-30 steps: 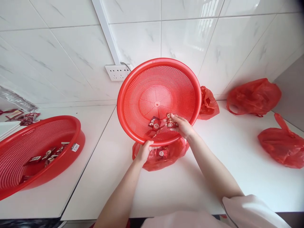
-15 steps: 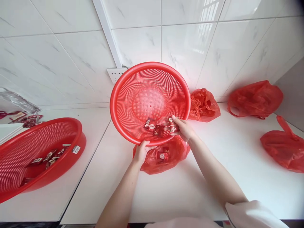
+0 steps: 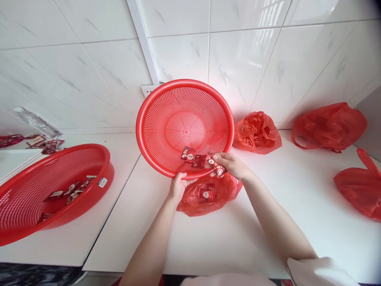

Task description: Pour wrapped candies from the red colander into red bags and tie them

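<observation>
A round red perforated basket (image 3: 160,119) is tilted toward me above the counter. My left hand (image 3: 178,186) grips its lower rim, thumb over the edge. At the lower right rim my right hand (image 3: 230,163) is closed on a red patterned packet (image 3: 218,169). Other small red packets (image 3: 188,154) lie inside the basket at its lower side, just left of that hand. Beneath the basket an open red plastic bag (image 3: 193,200) rests on the counter, with a few red packets (image 3: 206,194) in it.
A second red basket (image 3: 104,159) with several packets stands at the left. Red bags sit at the back (image 3: 257,133), back right (image 3: 330,125) and far right (image 3: 357,190). Behind are a tiled wall and a socket (image 3: 147,90). More packets (image 3: 50,145) lie at the far left.
My right hand has moved with its packet from inside the basket to the lower right rim. The basket has shifted slightly left, and the whole view has turned a little.
</observation>
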Demonstrator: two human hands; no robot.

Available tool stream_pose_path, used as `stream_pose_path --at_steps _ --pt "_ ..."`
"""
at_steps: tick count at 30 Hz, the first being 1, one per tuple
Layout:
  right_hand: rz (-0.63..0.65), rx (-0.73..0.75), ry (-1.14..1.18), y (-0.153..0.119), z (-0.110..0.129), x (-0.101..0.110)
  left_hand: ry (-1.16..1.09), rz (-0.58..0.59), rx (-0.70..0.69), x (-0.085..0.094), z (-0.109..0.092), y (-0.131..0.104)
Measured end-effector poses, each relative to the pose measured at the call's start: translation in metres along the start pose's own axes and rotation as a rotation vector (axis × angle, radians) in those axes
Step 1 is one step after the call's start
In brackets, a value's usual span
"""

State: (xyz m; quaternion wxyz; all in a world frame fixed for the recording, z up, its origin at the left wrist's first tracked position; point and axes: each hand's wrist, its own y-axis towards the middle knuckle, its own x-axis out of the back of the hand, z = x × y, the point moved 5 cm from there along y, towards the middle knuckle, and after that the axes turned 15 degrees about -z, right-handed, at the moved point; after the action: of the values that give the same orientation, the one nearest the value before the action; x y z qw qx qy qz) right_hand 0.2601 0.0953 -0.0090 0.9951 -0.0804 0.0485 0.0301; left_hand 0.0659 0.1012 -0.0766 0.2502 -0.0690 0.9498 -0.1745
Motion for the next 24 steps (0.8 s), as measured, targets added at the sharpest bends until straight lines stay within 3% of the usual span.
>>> stream_pose_path --at_steps 3,9,13,16,21,24 --pt "0.104 0.092 -0.233 -0.007 0.003 -0.005 0.018 0.014 0.027 0.000 0.000 0.000" --pt "0.084 0.297 -0.780 -0.013 0.001 -0.014 0.037 0.021 0.016 -0.001 -0.003 -0.001" --pt "-0.068 0.386 -1.008 -0.012 0.006 -0.006 0.033 -0.041 -0.066 0.002 -0.005 0.002" --pt "-0.177 0.431 -1.044 -0.011 0.012 0.001 0.033 -0.054 -0.068 0.001 -0.003 0.001" --pt "-0.215 0.513 -1.015 -0.007 0.007 -0.006 0.110 -0.015 -0.077 -0.002 0.003 -0.007" --pt "-0.123 0.499 -1.091 -0.004 -0.005 -0.015 0.138 0.012 -0.071 -0.002 0.010 -0.011"
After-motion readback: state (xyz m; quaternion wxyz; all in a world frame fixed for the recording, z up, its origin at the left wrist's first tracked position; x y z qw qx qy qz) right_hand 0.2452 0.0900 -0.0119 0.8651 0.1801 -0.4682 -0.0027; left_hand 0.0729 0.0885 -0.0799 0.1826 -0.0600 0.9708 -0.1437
